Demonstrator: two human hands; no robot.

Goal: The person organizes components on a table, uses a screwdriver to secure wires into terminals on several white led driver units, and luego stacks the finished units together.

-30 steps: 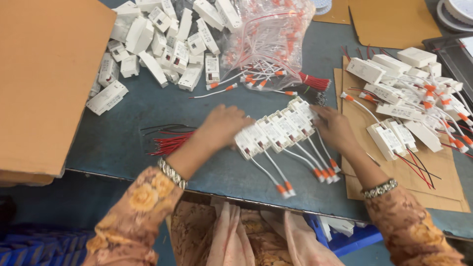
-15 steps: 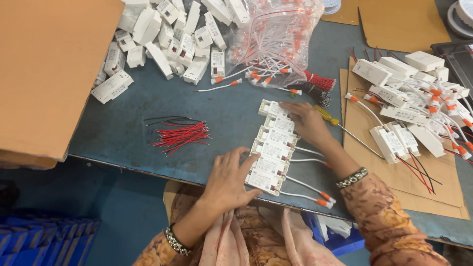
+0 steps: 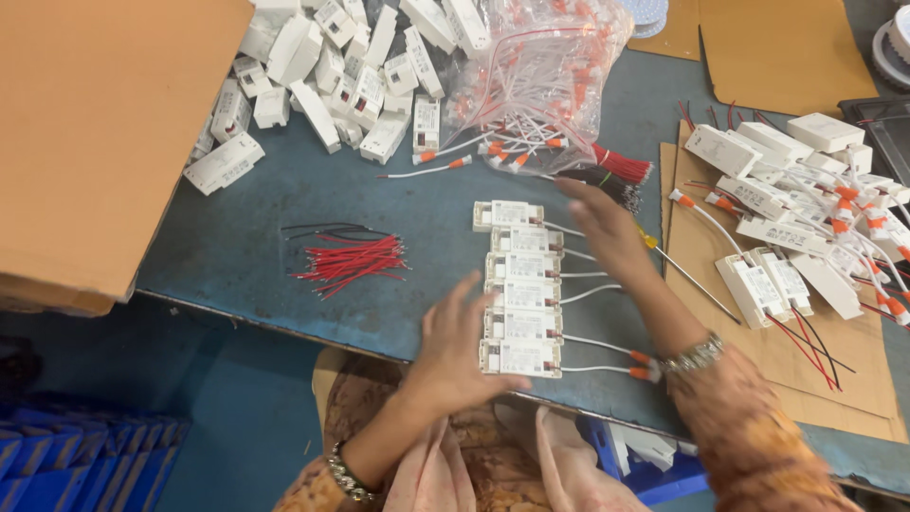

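White plastic driver boxes [image 3: 519, 287], six of them with labels up, lie side by side in a neat column at the centre of the frame on the grey-blue table [image 3: 246, 256], their thin white leads running out to the right and ending in orange tips near the table's lower edge. The left hand [image 3: 455, 351] lies at the lower left of that column, fingers spread and fairly flat, the thumb touching the left end of the bottom box; it presses or steadies rather than grips, with nothing closed inside it. The right hand [image 3: 607, 228] lies at the upper right of the column, palm down and fingers stretched out loosely over the leads of the top boxes; it holds nothing that I can make out. To the left of the column, well apart, sits a small bundle of red wires [image 3: 351, 264] with a few black ones beside it. In the upper left of the frame a heap of loose white boxes [image 3: 332, 66] lies against a large brown cardboard sheet [image 3: 104, 123]. At the upper centre there's a clear plastic bag [image 3: 540, 66] stuffed with white and red leads, some spilling out beneath it. On the right, more wired boxes [image 3: 787, 199] are piled on a flat piece of cardboard [image 3: 853, 379].
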